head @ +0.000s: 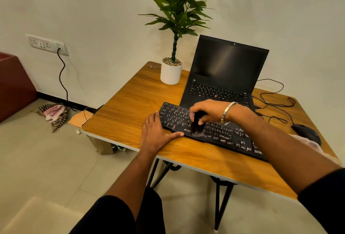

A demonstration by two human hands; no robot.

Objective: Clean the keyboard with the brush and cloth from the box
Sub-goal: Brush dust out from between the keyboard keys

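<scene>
A black keyboard [220, 133] with dusty white marks lies slanted on the wooden table [130, 103]. My right hand [209, 110] is above its middle, closed around a dark brush [197, 124] whose bristles touch the keys. My left hand [158, 133] rests flat on the table at the keyboard's left end, its thumb along the front edge. A pale cloth [308, 142] shows partly behind my right forearm near the table's right side. The box is not visible.
An open black laptop [224, 73] stands behind the keyboard, and a potted plant [171, 69] is at the back. A black mouse [306, 131] and its cables [274, 103] lie on the right. Rags [54, 114] and a paper bag [100, 144] sit on the floor at left.
</scene>
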